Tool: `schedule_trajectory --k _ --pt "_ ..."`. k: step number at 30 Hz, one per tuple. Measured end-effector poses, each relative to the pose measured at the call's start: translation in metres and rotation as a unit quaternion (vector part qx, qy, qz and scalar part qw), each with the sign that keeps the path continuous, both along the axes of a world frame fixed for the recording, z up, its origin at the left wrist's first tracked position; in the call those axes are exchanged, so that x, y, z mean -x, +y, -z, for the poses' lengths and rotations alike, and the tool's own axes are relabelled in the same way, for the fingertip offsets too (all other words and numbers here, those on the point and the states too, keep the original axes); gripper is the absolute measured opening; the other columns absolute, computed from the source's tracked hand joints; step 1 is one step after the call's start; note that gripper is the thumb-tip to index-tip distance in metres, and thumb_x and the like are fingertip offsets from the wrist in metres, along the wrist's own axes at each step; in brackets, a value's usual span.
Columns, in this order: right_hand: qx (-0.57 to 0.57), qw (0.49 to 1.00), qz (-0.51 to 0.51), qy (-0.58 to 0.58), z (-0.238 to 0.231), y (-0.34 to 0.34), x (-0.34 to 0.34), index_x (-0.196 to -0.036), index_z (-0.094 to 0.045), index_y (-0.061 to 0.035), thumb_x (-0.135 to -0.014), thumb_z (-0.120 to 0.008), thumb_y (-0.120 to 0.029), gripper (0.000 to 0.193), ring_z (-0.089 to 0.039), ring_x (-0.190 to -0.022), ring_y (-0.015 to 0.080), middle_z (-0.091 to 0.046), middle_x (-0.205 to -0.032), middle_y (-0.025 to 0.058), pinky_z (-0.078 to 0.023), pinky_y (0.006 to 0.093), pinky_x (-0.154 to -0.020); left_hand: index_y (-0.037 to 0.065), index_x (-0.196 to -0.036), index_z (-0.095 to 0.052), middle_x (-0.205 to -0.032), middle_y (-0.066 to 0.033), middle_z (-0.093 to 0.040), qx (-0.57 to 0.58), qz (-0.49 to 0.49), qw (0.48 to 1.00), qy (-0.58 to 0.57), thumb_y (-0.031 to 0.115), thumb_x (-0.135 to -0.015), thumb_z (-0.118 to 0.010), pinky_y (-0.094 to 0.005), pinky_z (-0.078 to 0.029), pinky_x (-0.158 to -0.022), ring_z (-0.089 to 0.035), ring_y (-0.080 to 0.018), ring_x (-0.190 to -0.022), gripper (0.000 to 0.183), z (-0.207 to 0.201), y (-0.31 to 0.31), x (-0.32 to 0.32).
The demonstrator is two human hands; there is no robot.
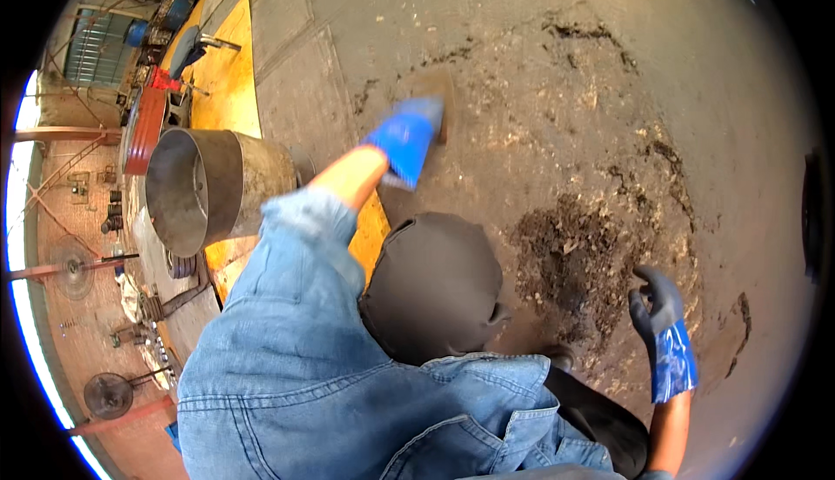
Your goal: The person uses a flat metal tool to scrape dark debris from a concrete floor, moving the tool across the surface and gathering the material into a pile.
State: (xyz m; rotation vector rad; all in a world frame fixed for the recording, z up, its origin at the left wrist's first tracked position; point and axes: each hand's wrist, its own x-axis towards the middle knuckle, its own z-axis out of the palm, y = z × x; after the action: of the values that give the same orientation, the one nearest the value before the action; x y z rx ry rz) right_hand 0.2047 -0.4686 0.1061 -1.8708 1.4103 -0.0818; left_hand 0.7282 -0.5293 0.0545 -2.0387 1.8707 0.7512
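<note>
My left hand (pixel 410 136), in a blue glove smeared by motion, reaches out over the dirty floor. It appears closed on a flat brown piece (pixel 446 104), standing on edge against the ground; its kind is too blurred to name. My right hand (pixel 663 323) wears a glove with dark fingers and a shiny blue cuff. Its fingers are curved and apart, with nothing between them, over the edge of the dirt. Between the hands lies a loose heap of dark, crumbly dirt (pixel 570 258), with a wider crust of flattened grime (pixel 522 123) beyond it.
My bent knee (pixel 435 284) in dark cloth is close in front. To the left are a large metal drum (pixel 222 189) on its side, yellow sheets (pixel 230 80) on the floor, and a stool-like thing with a dark seat (pixel 185 52). Standing fans (pixel 109 395) are at the far left.
</note>
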Motion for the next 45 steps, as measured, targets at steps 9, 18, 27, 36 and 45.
schedule_trajectory --k 9,18,27,36,45 --pt "0.016 1.000 -0.018 0.002 0.007 0.000 -0.004 -0.126 -0.063 -0.0031 -0.087 -0.064 -0.011 0.040 -0.069 -0.098 0.0319 -0.067 -0.122 0.0189 -0.057 0.0411 -0.086 0.005 -0.147 -0.043 -0.136 -0.0220 -0.061 -0.086 -0.014 0.989 -0.121 0.026 -0.082 -0.076 -0.0484 -0.054 -0.098 -0.065 -0.0354 -0.119 0.076 0.048 -0.050 -0.022" --pt "-0.032 0.997 0.067 0.033 0.008 0.003 0.011 -0.128 -0.062 -0.0048 -0.089 -0.064 -0.014 0.040 -0.069 -0.097 0.0298 -0.067 -0.122 0.0170 -0.056 0.0386 -0.086 0.006 -0.136 -0.047 -0.133 -0.0188 -0.062 -0.084 0.045 0.989 -0.110 0.019 -0.092 -0.059 -0.0492 -0.056 -0.090 -0.067 -0.0358 -0.110 0.047 0.062 -0.038 -0.012" --pt "-0.025 0.998 0.060 0.020 0.008 0.006 0.022 -0.128 -0.062 -0.0043 -0.088 -0.062 -0.014 0.041 -0.070 -0.098 0.0315 -0.067 -0.123 0.0187 -0.056 0.0405 -0.089 -0.001 -0.110 -0.072 -0.110 -0.0233 -0.072 0.153 0.073 0.973 -0.155 0.023 -0.081 -0.077 -0.0423 -0.058 -0.088 -0.072 -0.0334 -0.100 0.037 0.083 0.020 0.024" --pt "-0.024 0.999 -0.025 -0.015 -0.015 -0.008 -0.029 -0.125 -0.064 -0.0023 -0.088 -0.063 -0.016 0.039 -0.066 -0.114 0.0360 -0.065 -0.127 0.0221 -0.056 0.0420 -0.096 0.004 -0.121 -0.068 -0.122 -0.0190 -0.069 -0.032 0.044 0.993 -0.106 0.027 -0.078 -0.080 -0.0427 -0.056 -0.093 -0.069 -0.0335 -0.109 0.050 0.033 -0.009 0.056" --pt "-0.269 0.949 -0.101 -0.133 0.034 -0.049 -0.167 -0.132 -0.058 0.0080 -0.092 -0.058 -0.044 0.066 -0.061 -0.121 0.0376 -0.062 -0.130 0.0288 -0.049 0.0455 -0.103 0.015 -0.112 -0.065 -0.120 -0.0101 -0.069 -0.017 0.032 0.996 -0.085 0.028 -0.076 -0.081 -0.0423 -0.056 -0.088 -0.067 -0.0309 -0.110 0.041 0.011 0.002 0.075"
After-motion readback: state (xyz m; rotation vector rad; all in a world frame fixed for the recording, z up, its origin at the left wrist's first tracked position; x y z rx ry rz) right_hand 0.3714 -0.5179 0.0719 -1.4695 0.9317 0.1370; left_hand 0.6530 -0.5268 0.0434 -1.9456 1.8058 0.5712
